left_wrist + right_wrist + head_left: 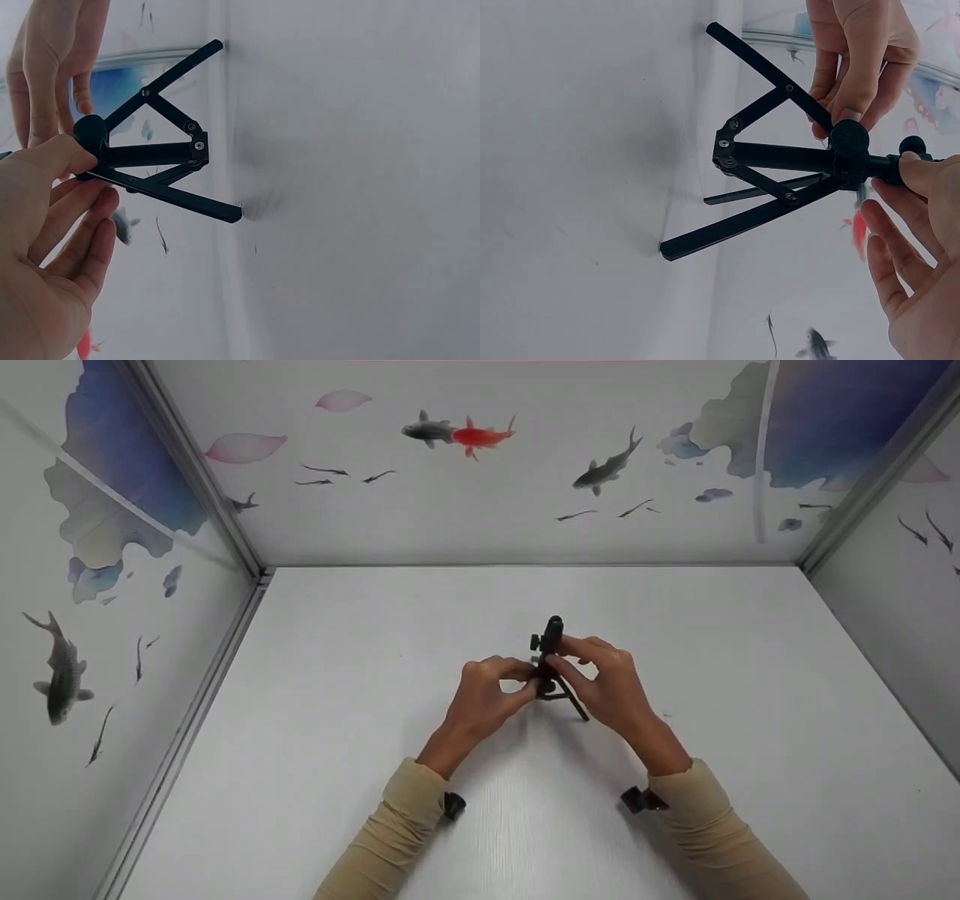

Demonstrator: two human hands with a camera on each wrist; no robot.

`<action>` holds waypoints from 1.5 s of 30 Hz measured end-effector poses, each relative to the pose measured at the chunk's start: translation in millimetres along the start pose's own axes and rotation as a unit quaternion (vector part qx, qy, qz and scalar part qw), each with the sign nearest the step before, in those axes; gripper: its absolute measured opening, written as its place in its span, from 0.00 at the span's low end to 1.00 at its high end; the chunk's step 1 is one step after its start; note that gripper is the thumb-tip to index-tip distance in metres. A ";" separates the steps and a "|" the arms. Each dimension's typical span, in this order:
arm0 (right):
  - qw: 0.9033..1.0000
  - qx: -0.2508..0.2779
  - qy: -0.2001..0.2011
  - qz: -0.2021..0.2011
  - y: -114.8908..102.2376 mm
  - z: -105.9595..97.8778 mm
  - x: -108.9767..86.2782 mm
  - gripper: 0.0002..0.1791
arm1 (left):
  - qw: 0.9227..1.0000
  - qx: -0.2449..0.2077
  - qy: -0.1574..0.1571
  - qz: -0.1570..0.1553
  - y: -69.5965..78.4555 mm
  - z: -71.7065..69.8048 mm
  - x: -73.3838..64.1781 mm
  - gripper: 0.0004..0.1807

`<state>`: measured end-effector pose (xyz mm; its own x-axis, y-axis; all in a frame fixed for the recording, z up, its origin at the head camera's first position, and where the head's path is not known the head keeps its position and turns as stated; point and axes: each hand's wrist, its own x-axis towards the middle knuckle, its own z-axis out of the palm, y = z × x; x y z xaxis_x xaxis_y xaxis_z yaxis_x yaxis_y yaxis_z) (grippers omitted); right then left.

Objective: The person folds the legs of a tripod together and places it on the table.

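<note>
A small black tripod (553, 631) stands over the white table with its legs spread, tilted slightly in the head view. In the right wrist view its hinged legs (727, 226) splay from the central column (780, 157), with braces linking them. My left hand (478, 697) pinches the tripod at the collar, thumb against the round knob (850, 141). Higher up, my right hand (616, 697) grips the upper column between thumb and fingers, close to a smaller knob (913, 145). In the left wrist view, leg tips (234, 214) come right at the table surface.
White table (337, 660) spreads around the hands. Printed panels with fish enclose it at the back (525, 510), left (112, 645) and right (900, 585), joined by metal rails (202, 472). A small black camera (454, 806) sits at the left cuff, another camera (636, 799) at the right.
</note>
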<state>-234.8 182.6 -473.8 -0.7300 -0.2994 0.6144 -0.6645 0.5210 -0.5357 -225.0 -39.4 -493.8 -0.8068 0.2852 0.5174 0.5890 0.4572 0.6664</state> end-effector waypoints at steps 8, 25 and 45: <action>1.000 -0.008 0.000 0.001 0.0 -0.1 -0.2 0.19 | 1.000 -0.005 0.005 0.002 0.1 0.0 -0.3 0.09; 1.000 -0.007 -0.001 0.011 -1.1 -1.0 -0.6 0.19 | 1.000 -0.009 0.013 0.003 -0.8 0.2 0.4 0.09; 1.000 -0.006 -0.002 -0.001 -3.9 -3.4 0.9 0.19 | 1.000 -0.001 0.025 0.020 0.2 0.3 0.5 0.08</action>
<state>-232.3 183.0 -469.2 -0.7297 -0.3031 0.6129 -0.6637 0.5296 -0.5282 -225.3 -38.8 -493.6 -0.7798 0.2613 0.5689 0.6204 0.4446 0.6461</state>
